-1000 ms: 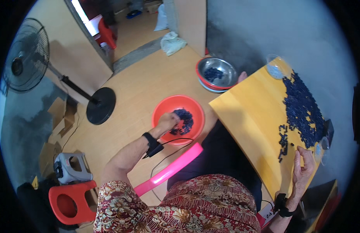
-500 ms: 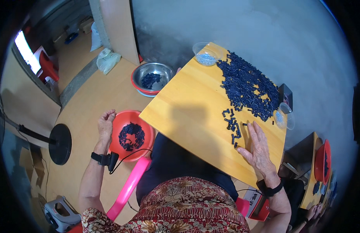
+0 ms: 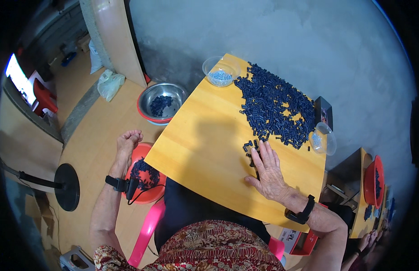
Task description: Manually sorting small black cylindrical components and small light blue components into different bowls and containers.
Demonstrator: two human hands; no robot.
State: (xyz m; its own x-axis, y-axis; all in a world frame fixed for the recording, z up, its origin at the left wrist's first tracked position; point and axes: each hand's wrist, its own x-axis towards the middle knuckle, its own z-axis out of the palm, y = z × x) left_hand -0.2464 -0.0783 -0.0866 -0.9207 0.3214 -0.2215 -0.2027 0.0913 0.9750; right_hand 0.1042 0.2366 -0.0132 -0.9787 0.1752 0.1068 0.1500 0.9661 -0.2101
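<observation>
My right hand [image 3: 268, 175] lies open over the wooden table [image 3: 187, 149], its fingers spread and partly covering a few loose small black cylindrical parts [image 3: 249, 145]. Past its fingertips spreads a large heap of the same black parts [image 3: 277, 106]. My left hand [image 3: 129, 143] is closed, fingers curled together, beyond the table's left edge and over the rim of a red basin [image 3: 150, 195]. Whatever it may hold is hidden. Black parts [image 3: 145, 174] lie inside that basin, below the hand.
Clear tubs with small pale pieces stand at the table's far corner [image 3: 220, 77] and right edge [image 3: 318, 140], near a dark box [image 3: 323, 113]. A steel bowl [image 3: 177, 97] holds black parts. A pink chair [image 3: 146, 235] is beneath me. At far right, another person's hands [image 3: 367, 239] show.
My right hand has moved left across the table, from beside the loose black parts to over them. My left hand stays closed near the red basin. The whole view has shifted somewhat.
</observation>
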